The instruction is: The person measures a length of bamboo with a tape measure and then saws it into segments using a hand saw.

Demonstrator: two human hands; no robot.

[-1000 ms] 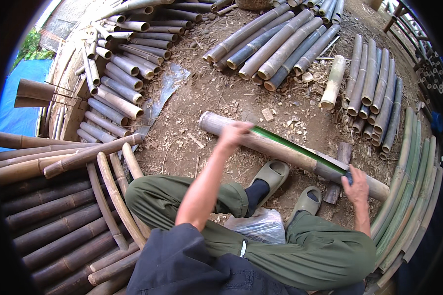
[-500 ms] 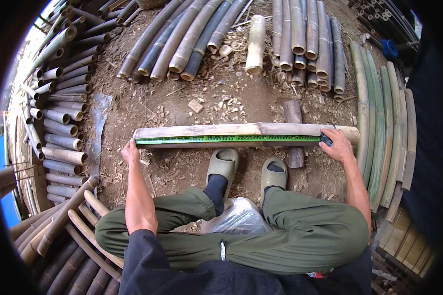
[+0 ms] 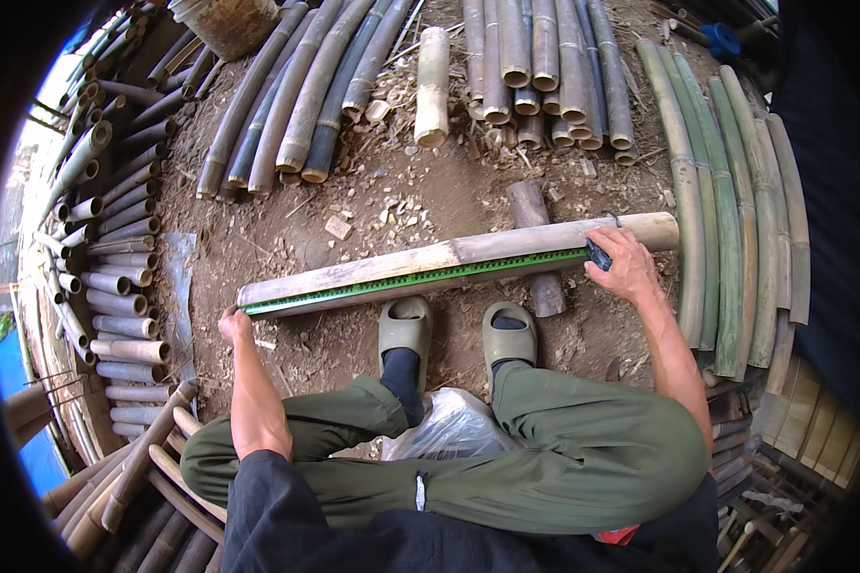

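A bamboo pole (image 3: 468, 251) lies crosswise in front of my feet, its right part over a short round log (image 3: 548, 294). Along its near side runs the green blade of a tape measure (image 3: 411, 284), pulled out straight. At the pole's left end, my left hand (image 3: 235, 326) pinches the tape's tip. My right hand (image 3: 627, 265) is closed round the dark tape case (image 3: 598, 255) near the right end, thumb and fingers against the bamboo. A stretch of pole juts out beyond my right hand.
Cut bamboo poles lie in a far left bundle (image 3: 306, 105) and a far right bundle (image 3: 569, 72). One short pale piece (image 3: 432, 86) stands apart. Green poles (image 3: 726, 220) line the right, stacked tubes (image 3: 124, 301) the left. A plastic bag (image 3: 452, 426) lies between my legs.
The view has turned, so the pole now slants up to the right in it. Both hands keep their places on the tape; its pulled-out length looks the same.
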